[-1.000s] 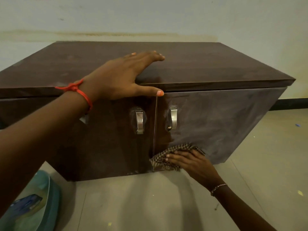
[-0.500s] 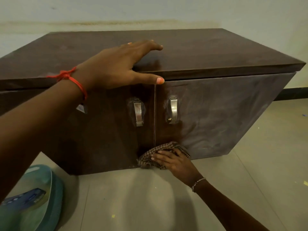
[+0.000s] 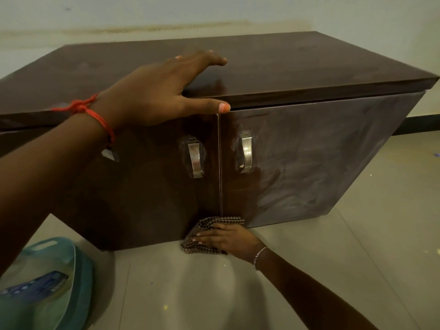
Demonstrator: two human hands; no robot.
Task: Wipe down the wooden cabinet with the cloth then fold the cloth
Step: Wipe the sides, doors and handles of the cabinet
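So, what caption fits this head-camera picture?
Right hand presses checked cloth low on cabinet front; left hand braces its top.

Pale tiled floor (image 3: 357, 234), grout lines running diagonally, with small coloured specks scattered over it. Off-white wall (image 3: 142, 10) behind, crossed by a brownish stain band (image 3: 152, 28). Black skirting (image 3: 419, 125) at the wall's foot, right. Translucent teal tub (image 3: 82, 277) on the floor at lower left, cut by the frame edge; its blue contents are indistinct.

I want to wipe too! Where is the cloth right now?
In the head view, the checked cloth is low in the middle, under the right hand, at the bottom edge of the cabinet where its two doors meet.
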